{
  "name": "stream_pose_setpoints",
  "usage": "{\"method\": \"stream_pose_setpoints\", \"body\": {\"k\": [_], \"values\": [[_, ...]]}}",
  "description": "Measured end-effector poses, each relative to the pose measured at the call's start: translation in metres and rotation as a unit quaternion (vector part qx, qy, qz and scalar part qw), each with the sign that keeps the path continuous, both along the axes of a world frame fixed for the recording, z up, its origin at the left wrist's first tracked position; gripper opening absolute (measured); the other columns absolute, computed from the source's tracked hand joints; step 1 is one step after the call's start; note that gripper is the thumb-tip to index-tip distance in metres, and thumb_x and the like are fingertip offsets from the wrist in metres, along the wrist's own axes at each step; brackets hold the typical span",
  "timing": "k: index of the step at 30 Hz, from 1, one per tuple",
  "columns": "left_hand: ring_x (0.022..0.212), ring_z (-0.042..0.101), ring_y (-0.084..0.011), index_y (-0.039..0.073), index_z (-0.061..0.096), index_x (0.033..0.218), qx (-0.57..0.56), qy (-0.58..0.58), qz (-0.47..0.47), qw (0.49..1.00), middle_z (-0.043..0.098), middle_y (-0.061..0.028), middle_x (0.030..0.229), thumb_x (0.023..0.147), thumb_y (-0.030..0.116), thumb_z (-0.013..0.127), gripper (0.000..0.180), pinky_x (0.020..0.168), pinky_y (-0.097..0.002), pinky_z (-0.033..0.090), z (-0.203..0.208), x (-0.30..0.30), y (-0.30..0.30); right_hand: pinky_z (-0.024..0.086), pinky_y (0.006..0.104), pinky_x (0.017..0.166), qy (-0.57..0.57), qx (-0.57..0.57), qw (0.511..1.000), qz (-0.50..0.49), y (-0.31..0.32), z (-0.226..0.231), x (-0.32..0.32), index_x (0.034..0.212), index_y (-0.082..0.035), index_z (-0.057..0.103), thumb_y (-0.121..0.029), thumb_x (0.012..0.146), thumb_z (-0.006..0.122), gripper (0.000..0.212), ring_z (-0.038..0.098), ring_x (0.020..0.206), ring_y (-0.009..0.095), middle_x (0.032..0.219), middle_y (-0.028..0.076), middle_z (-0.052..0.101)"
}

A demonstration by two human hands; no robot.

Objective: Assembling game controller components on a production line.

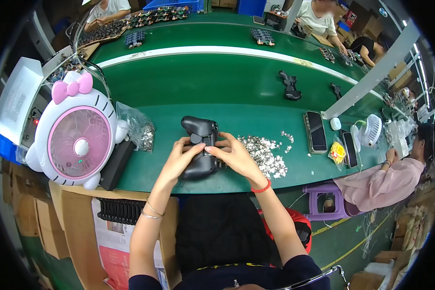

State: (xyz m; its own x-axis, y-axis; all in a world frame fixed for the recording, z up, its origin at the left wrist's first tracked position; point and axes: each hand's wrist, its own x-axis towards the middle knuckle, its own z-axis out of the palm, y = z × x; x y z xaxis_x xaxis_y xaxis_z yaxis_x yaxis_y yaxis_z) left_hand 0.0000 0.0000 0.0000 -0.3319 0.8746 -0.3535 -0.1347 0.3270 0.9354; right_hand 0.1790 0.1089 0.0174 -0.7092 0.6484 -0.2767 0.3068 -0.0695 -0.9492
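Note:
A black game controller shell [198, 126] stands on its side on the green bench in front of me, its two grips pointing left. My left hand [182, 153] is closed on its near side, with the thumb on the shell's middle. From the right, my right hand [230, 153] grips the same shell, its thumb beside the left one. Whether a small part sits under the thumbs is hidden. Just right of my right hand lies a loose pile of small silvery metal pieces [268, 155], with a few scattered apart from it.
At left stand a pink-and-white cat-shaped fan [79, 140] and a clear plastic bag [139, 130] of small parts. Phones [315, 131] and a small white fan [370, 129] lie at right. Another controller shell [290, 86] rests beyond. A co-worker in pink [389, 181] sits at right.

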Motion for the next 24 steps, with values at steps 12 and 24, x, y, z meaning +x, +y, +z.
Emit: {"method": "stream_pose_setpoints", "body": {"k": [12, 24], "values": [[0.12, 0.056, -0.0256, 0.0, 0.04, 0.133, 0.19, -0.003, 0.07, 0.979, 0.046, -0.0161, 0.133, 0.078, 0.009, 0.084, 0.071, 0.093, -0.0387, 0.056, 0.016, 0.033, -0.021, 0.046, 0.0395, 0.108, 0.228, -0.097, 0.968, -0.026, -0.037, -0.001, 0.011, 0.158, 0.003, 0.014, -0.018, 0.08, 0.087, 0.109, 0.056, 0.126, 0.028, 0.141, 0.025, 0.047], [0.145, 0.036, -0.0386, -0.008, 0.028, 0.153, 0.245, 0.325, 0.04, 0.912, 0.035, -0.0269, 0.155, 0.089, 0.015, 0.072, 0.08, 0.117, -0.0457, 0.031, 0.063, 0.103, -0.098, 0.041, 0.0473, 0.107, 0.098, 0.452, 0.851, -0.248, -0.095, 0.041, 0.012, 0.148, 0.008, 0.034, -0.022, 0.063, 0.095, 0.109, 0.051, 0.126, 0.039, 0.137, 0.025, 0.049]]}}
